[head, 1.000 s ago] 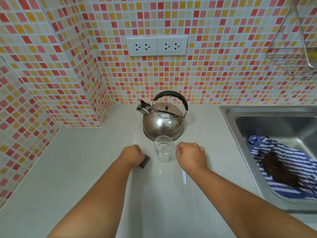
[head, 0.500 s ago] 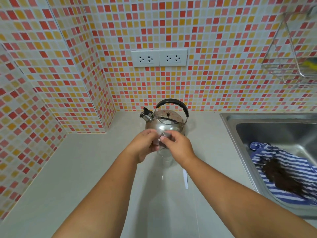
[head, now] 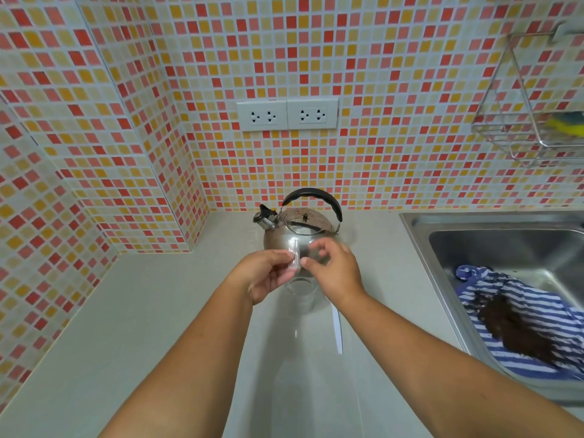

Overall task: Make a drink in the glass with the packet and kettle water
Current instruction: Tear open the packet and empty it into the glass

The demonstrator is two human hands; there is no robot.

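A clear empty glass point(head: 301, 294) stands on the pale counter, just in front of a steel kettle point(head: 284, 230) with a black handle. Above the glass I hold a small silvery packet point(head: 295, 257) upright between both hands. My left hand point(head: 267, 275) pinches its left side. My right hand point(head: 336, 270) pinches its right side with thumb and forefinger. The packet's lower part is hidden by my fingers.
A white strip point(head: 337, 330) lies on the counter to the right of the glass. A steel sink point(head: 442, 248) at the right holds a blue striped cloth point(head: 521, 317). Tiled walls close the back and left; a wire rack point(head: 537, 121) hangs upper right.
Both hands left the counter, came together above the glass and now hold the packet a little apart. The camera tilted up.
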